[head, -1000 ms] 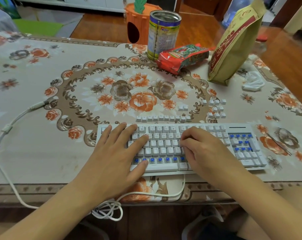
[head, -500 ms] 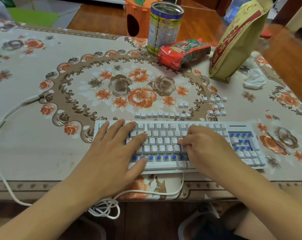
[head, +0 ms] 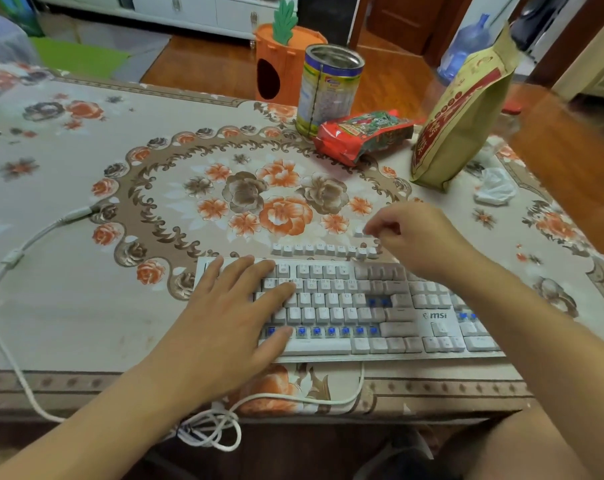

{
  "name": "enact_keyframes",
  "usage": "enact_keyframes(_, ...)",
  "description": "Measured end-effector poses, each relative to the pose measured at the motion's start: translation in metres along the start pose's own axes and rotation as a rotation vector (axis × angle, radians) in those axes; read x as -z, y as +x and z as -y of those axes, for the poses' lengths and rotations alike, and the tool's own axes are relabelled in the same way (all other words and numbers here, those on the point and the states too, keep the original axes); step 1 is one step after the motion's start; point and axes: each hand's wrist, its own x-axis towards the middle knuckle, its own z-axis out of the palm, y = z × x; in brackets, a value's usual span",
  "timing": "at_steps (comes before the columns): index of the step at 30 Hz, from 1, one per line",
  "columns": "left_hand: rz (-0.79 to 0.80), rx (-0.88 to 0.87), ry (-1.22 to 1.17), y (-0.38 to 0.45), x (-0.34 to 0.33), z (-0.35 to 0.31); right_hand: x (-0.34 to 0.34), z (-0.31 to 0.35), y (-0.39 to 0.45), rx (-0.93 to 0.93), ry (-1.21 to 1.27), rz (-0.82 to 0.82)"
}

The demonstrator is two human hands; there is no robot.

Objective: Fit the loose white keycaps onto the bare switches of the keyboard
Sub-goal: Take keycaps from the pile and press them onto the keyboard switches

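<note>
A white keyboard point(head: 439, 317) lies near the table's front edge. A row of bare blue switches point(head: 330, 331) runs above the space bar, and a few more show further right point(head: 378, 302). Behind the keyboard sits a row of loose white keycaps point(head: 314, 250). My left hand point(head: 224, 323) lies flat on the keyboard's left part, fingers straight. My right hand point(head: 418, 237) hovers past the keyboard's back edge, with curled fingertips pinching a loose keycap beside another single keycap point(head: 358, 232). The right arm hides the number pad and the keycaps beyond it.
A tin can point(head: 331, 88), a red snack bag point(head: 363, 133) and a tall tan paper bag point(head: 463, 112) stand at the back right. Crumpled white plastic point(head: 494, 190) lies beside the bag. The keyboard's white cable point(head: 16, 258) loops over the left and front edge.
My right hand has lifted off the keys and moved back and right to the loose keycaps behind the keyboard. The left hand stays flat on the keyboard.
</note>
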Motion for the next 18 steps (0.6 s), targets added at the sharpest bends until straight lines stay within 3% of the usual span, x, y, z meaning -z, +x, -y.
enact_keyframes(6,0.008,-0.01,-0.005,0.001,0.001,0.003,-0.031,-0.025,0.069,0.1,-0.265,0.133)
enact_keyframes(11,0.015,-0.014,0.001,0.0,0.0,0.006,-0.046,-0.03,0.082,0.156,-0.389,0.087)
enact_keyframes(15,0.026,-0.018,0.008,0.001,0.0,0.006,-0.046,-0.024,0.079,0.21,-0.397,0.056)
enact_keyframes(18,0.022,-0.015,0.013,0.001,0.0,0.005,-0.036,-0.008,0.065,0.303,-0.264,-0.05)
